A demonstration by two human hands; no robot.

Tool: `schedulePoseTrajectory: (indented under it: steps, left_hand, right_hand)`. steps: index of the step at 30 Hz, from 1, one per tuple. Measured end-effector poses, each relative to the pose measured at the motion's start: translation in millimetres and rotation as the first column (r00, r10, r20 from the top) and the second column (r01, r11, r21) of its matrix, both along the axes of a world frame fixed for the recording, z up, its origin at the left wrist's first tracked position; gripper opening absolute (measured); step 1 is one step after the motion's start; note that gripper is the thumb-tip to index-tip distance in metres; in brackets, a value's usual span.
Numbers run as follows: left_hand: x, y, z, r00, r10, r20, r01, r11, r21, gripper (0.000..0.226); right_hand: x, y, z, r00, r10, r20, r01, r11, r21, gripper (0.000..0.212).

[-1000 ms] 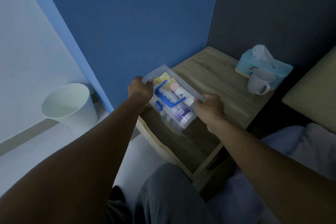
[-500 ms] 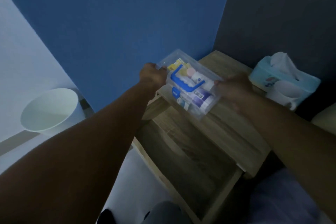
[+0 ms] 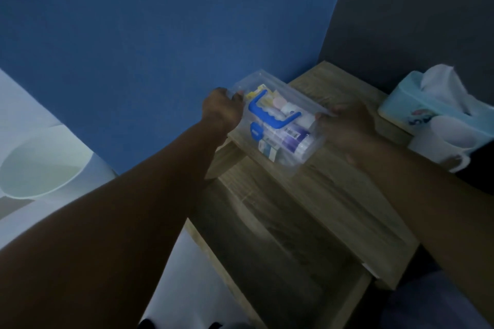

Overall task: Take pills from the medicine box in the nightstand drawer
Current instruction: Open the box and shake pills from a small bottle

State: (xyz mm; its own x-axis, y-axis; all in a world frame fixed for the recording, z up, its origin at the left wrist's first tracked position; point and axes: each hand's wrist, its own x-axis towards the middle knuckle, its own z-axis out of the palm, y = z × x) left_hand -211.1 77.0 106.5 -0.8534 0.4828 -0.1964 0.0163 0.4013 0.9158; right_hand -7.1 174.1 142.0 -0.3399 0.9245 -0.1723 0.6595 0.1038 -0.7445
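Observation:
A clear plastic medicine box [image 3: 278, 125] with a blue handle and blue latch holds several bottles and packets. I grip it at both ends over the front left part of the wooden nightstand top [image 3: 336, 189]. My left hand [image 3: 222, 109] clasps its left end and my right hand [image 3: 344, 123] its right end. I cannot tell whether the box rests on the top or hovers just above it. Below, the open drawer [image 3: 272, 243] shows a bare wooden bottom.
A light blue tissue box [image 3: 417, 104] and a white mug [image 3: 441, 144] stand at the right of the nightstand top. A white bin [image 3: 40, 165] sits on the floor at left. Blue and dark grey walls meet behind the nightstand.
Both hands have carried the medicine box up from over the open drawer to the nightstand top. My view has shifted closer and to the left.

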Motion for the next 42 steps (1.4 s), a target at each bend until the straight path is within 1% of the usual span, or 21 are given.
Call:
schedulePoseTrajectory:
  steps: [2,4,6,7,8,9,11,12,13,15,17,19,20,22,24,27,29,32,34,37,42]
  left_hand:
    - [4,-4,1,1.000,-0.012,0.006,0.012,1.000,-0.002,0.051]
    - [12,-10,0,1.000,-0.016,-0.013,0.016,1.000,-0.022,0.038]
    - [27,-19,-5,0.999,-0.016,-0.044,0.013,0.998,-0.063,0.033]
    - [35,-24,-9,0.999,-0.017,-0.043,0.013,0.997,-0.081,0.031]
    - [43,-27,-13,1.000,-0.022,-0.017,0.020,0.996,-0.081,0.028]
    - [52,-28,-18,0.998,-0.028,0.049,0.030,0.998,-0.056,0.028]
    - [65,-29,-25,0.974,-0.022,0.224,0.018,1.000,0.019,0.034]
    - [68,-28,-28,0.957,-0.011,0.289,-0.005,0.998,0.055,0.036]
    - [70,-28,-31,0.943,0.005,0.332,-0.039,0.995,0.095,0.031]
    - [73,-27,-36,0.915,0.038,0.401,-0.114,0.980,0.166,0.018]
    - [74,-27,-36,0.895,0.054,0.443,-0.162,0.964,0.211,0.016]
    - [75,-26,-34,0.897,0.073,0.437,-0.178,0.962,0.205,0.018]
    - [75,-25,-33,0.900,0.092,0.427,-0.185,0.966,0.181,0.021]
    - [76,-23,-30,0.898,0.133,0.418,-0.207,0.969,0.135,0.027]
    - [77,-23,-27,0.893,0.157,0.422,-0.224,0.968,0.113,0.028]
    - [79,-24,-23,0.918,0.178,0.354,-0.221,0.971,0.086,0.029]
    - [83,-29,-25,0.960,0.177,0.218,-0.197,0.977,0.077,0.031]
    - [92,-43,-38,0.998,0.065,-0.020,-0.065,0.997,0.030,0.040]
    - [94,-47,-44,0.993,-0.035,-0.116,0.033,0.999,-0.016,0.042]
    - [92,-46,-46,0.968,-0.158,-0.196,0.138,0.984,-0.111,0.047]
    - [90,-58,-41,0.919,-0.301,-0.255,0.251,0.945,-0.209,0.052]
  right_hand:
    - [6,-4,-2,0.999,0.041,0.024,-0.042,0.998,0.040,0.037]
    - [15,-11,-3,0.987,0.131,0.088,-0.144,0.977,0.157,0.036]
    - [26,-17,-5,0.960,0.239,0.146,-0.273,0.918,0.289,0.036]
    - [30,-19,-6,0.942,0.293,0.165,-0.331,0.890,0.315,0.037]
    - [34,-21,-8,0.922,0.341,0.183,-0.384,0.868,0.316,0.042]
    - [38,-22,-9,0.902,0.381,0.202,-0.428,0.850,0.307,0.049]
    - [43,-23,-11,0.874,0.433,0.219,-0.481,0.831,0.280,0.060]
    - [44,-23,-11,0.866,0.447,0.226,-0.497,0.825,0.270,0.065]
    - [44,-24,-11,0.859,0.451,0.240,-0.505,0.822,0.264,0.070]
    - [42,-26,-12,0.851,0.437,0.292,-0.508,0.825,0.247,0.082]
    - [40,-29,-11,0.844,0.422,0.331,-0.509,0.825,0.247,0.095]
    - [39,-31,-11,0.835,0.417,0.359,-0.517,0.817,0.254,0.108]
    - [39,-31,-12,0.834,0.416,0.363,-0.519,0.815,0.257,0.111]
    - [39,-30,-13,0.837,0.407,0.367,-0.514,0.813,0.272,0.112]
    - [38,-29,-15,0.842,0.383,0.381,-0.500,0.819,0.282,0.114]
    - [36,-29,-17,0.848,0.365,0.384,-0.481,0.835,0.267,0.122]
    - [34,-28,-18,0.850,0.354,0.391,-0.471,0.842,0.262,0.127]
    - [32,-28,-21,0.853,0.329,0.406,-0.455,0.850,0.265,0.130]
    - [30,-28,-22,0.855,0.319,0.410,-0.448,0.852,0.272,0.129]
    - [30,-29,-22,0.860,0.301,0.413,-0.439,0.849,0.296,0.128]
    - [28,-29,-12,0.836,0.298,0.460,-0.446,0.858,0.255,0.128]
